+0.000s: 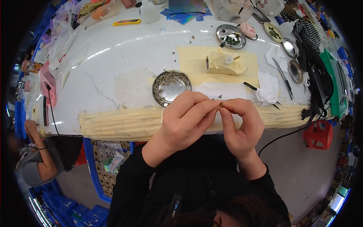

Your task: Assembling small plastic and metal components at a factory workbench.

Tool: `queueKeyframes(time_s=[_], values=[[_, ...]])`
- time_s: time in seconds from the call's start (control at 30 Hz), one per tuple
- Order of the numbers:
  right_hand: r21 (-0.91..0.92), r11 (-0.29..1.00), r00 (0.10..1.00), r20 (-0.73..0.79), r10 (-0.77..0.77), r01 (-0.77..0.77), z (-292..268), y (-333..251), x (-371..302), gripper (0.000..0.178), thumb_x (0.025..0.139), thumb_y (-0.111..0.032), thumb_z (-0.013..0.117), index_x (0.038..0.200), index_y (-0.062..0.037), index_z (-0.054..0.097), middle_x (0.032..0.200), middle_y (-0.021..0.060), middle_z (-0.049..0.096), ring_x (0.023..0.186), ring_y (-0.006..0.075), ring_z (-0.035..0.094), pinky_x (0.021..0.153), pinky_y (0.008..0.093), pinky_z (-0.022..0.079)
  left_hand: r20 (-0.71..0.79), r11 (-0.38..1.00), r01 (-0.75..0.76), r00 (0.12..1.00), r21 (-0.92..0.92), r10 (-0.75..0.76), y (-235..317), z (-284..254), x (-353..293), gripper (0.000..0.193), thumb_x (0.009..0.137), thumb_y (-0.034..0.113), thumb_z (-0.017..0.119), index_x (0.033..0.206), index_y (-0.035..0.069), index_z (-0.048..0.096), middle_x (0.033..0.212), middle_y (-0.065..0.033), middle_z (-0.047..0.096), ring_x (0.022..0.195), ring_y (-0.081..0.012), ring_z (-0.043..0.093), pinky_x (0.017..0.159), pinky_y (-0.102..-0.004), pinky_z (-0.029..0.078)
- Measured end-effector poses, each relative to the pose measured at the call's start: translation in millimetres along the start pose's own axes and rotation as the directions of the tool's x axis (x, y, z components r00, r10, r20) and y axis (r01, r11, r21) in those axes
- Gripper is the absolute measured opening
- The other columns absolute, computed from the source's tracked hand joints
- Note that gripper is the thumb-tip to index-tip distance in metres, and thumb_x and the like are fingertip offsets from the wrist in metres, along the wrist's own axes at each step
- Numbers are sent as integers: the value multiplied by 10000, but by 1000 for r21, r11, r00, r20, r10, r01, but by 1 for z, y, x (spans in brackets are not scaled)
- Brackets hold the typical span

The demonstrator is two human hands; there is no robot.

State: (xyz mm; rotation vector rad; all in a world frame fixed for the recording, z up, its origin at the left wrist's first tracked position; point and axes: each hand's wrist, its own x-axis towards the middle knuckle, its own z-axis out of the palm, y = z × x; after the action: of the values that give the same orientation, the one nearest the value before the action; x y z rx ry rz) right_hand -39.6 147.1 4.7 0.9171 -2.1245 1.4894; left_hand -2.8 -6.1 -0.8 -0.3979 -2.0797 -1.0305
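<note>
My left hand (189,117) and my right hand (242,123) meet over the front edge of the table, fingertips pinched together. Between them is a tiny brownish piece (221,104), too small to name. Just beyond my left hand lies a round metal dish (172,90) with many small grey-brown bits around its inside. A white paper sheet (223,90) is spread past my fingertips, with one small bit on it. Farther back, a tape-wrapped block (223,65) carries a small white nozzle-like piece and a thin stick.
Crumpled tissue (267,87), a dark-handled tool (250,86) and tweezers (284,79) lie at right. A dish of dark green pieces (230,36) stands behind. Left are a yellow box cutter (126,22) and a pink cloth (47,85). A red stool (318,135) stands lower right; another person (41,162) sits at left.
</note>
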Motion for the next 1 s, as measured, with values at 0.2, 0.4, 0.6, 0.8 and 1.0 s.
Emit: queueKeyframes(time_s=[0.2,0.4,0.6,0.8,1.0], values=[[155,968,980,47,193,-198,-3,2,-4,84,823,31,700,892,21,654,807,103,661,657,158,629,603,254,504,8,1000,-27,1000,-11,27,0,0,0,269,680,-63,753,935,-6,685,798,-85,611,681,-217,609,552,-304,488],[326,875,934,124,336,-358,-6,-2,-5,42,886,1,647,905,36,635,824,81,654,707,125,632,650,240,523,33,999,13,999,-52,-11,2,-2,2,264,693,-61,756,941,3,691,806,-81,613,686,-209,611,560,-305,491],[457,751,879,230,418,-476,-10,-4,-3,65,917,-11,619,934,52,613,858,69,643,762,115,629,705,245,536,25,998,20,1000,-60,-18,3,-1,2,263,695,-55,761,942,1,689,801,-80,611,684,-213,606,555,-306,486],[534,614,814,358,458,-581,-15,-1,0,86,908,-9,640,954,48,595,882,64,639,761,106,621,713,240,542,45,998,-33,998,-45,35,0,0,0,277,688,-53,745,955,-10,685,824,-81,613,704,-217,608,569,-306,485],[582,416,714,525,464,-699,-23,6,7,101,898,-4,654,961,43,591,879,60,634,775,102,627,717,241,547,44,995,-82,995,-57,84,-2,0,-2,293,687,-43,738,974,-13,685,828,-83,611,717,-225,613,571,-307,484]])
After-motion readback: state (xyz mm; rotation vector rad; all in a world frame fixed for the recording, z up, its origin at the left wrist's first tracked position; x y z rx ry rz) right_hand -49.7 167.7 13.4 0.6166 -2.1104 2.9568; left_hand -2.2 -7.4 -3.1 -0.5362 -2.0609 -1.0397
